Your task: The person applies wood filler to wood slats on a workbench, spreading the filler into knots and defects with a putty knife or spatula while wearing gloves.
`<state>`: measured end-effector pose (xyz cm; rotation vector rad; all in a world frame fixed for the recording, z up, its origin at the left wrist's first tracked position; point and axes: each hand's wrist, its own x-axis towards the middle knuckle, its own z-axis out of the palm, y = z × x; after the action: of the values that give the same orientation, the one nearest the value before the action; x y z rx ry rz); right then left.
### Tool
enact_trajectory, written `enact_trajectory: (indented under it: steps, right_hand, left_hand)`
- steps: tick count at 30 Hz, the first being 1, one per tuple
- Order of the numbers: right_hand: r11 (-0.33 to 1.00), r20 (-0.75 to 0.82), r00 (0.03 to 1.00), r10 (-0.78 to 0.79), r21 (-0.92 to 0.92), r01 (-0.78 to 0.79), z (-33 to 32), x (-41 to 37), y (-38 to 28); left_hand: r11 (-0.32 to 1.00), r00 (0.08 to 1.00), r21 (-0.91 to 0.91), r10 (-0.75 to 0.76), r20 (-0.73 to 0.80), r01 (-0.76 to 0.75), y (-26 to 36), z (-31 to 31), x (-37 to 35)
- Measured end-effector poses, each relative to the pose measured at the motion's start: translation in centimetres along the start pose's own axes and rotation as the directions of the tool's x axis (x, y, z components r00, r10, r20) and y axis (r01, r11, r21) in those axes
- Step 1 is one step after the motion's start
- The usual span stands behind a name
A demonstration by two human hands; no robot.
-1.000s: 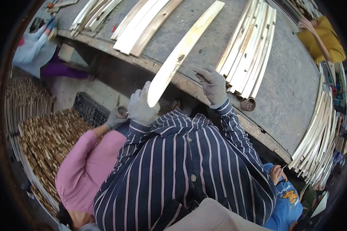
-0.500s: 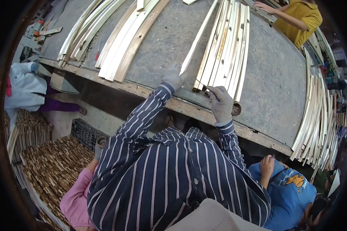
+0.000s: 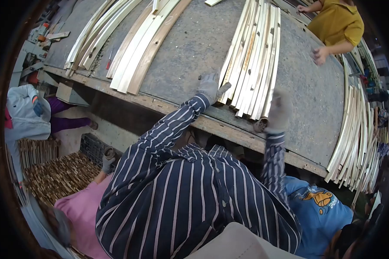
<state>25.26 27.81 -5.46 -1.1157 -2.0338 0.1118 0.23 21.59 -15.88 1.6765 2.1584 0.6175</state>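
Note:
A row of long, pale wooden strips [image 3: 250,60], some with dark spots, lies side by side on the grey worktable. My left hand [image 3: 210,88], in a grey glove, is at the row's left side. Its thumb reaches out to the near end of the leftmost strip, and its fingers are apart. Beyond the row's right near corner is my gloved right hand [image 3: 280,111], smeared by motion; its fingers cannot be made out. A small round tin [image 3: 259,125] is at the table's front edge beside that hand, partly blurred.
Wider boards [image 3: 147,47] and more strips [image 3: 90,34] lie to the left, near a red-handled tool [image 3: 108,64]. Another stack of strips [image 3: 352,129] is at the right. A person in yellow [image 3: 337,21] stands across the table; people in pink [image 3: 84,211] and blue [image 3: 317,211] are close beside me.
The single strip that was by my left hand now lies against the row, and the left hand has moved right. My right hand has moved right, away from the row's left end.

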Motion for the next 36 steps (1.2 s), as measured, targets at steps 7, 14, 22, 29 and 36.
enact_trajectory:
  steps: [7,14,22,29,36]
  right_hand:
    - [0.695,-0.467,0.749,-0.471,-0.719,-0.011,-9.9,20.4,19.0]
    - [0.869,-0.365,0.911,-0.191,-0.495,-0.016,-9.4,21.6,25.7]
    - [0.935,-0.357,0.911,-0.205,-0.346,0.075,-3.4,16.3,21.6]
    - [0.914,-0.149,0.923,-0.354,-0.266,0.307,-0.2,9.8,9.6]
    - [0.982,0.528,0.83,0.178,-0.042,-0.184,-5.3,6.1,5.3]
  left_hand:
    - [0.968,0.996,-0.237,-0.083,0.027,0.087,0.8,-3.2,-1.7]
    - [0.907,0.929,0.369,-0.061,-0.365,0.205,-9.9,-6.6,-4.0]
    - [0.574,0.786,0.537,-0.431,-0.443,0.618,-16.8,-13.8,-5.3]
    - [0.675,0.755,0.407,-0.653,-0.058,0.615,-15.1,-18.4,-4.3]
    - [0.84,0.853,0.169,-0.483,-0.197,0.515,-11.9,-14.6,-10.3]
